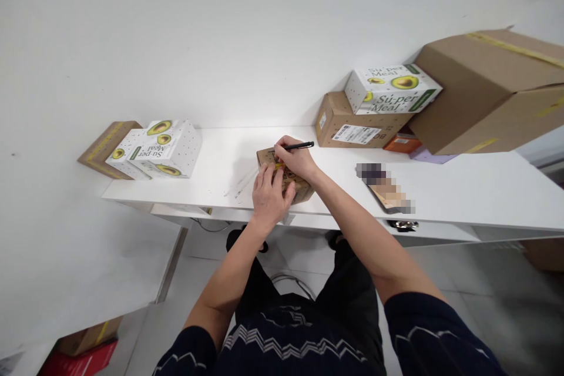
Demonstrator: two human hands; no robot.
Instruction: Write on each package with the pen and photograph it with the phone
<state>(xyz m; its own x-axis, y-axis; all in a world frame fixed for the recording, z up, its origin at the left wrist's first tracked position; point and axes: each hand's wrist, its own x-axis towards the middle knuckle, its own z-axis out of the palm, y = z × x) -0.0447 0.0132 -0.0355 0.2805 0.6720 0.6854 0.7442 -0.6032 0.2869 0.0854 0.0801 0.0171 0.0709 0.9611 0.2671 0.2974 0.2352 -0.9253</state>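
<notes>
A small brown cardboard box [303, 192] lies on the white desk [220, 185] in front of me, with dark print and a strip of yellow tape on its top. My right hand [296, 158] is closed round a black pen [302, 145] and rests over the far part of the box; the pen's tip is hidden by my fingers. Nearer to me, my left hand [271, 194] lies flat on the box top with its fingers stretched out, touching the box. Both hands cover much of the printed top.
White avocado-print boxes [170, 150] stand at the left against a brown box [106, 150]. To the right, another avocado box [392, 91] sits on a labelled brown carton [363, 129], beside a large carton [484, 94]. A pixelated flat object [385, 188] lies near the front edge.
</notes>
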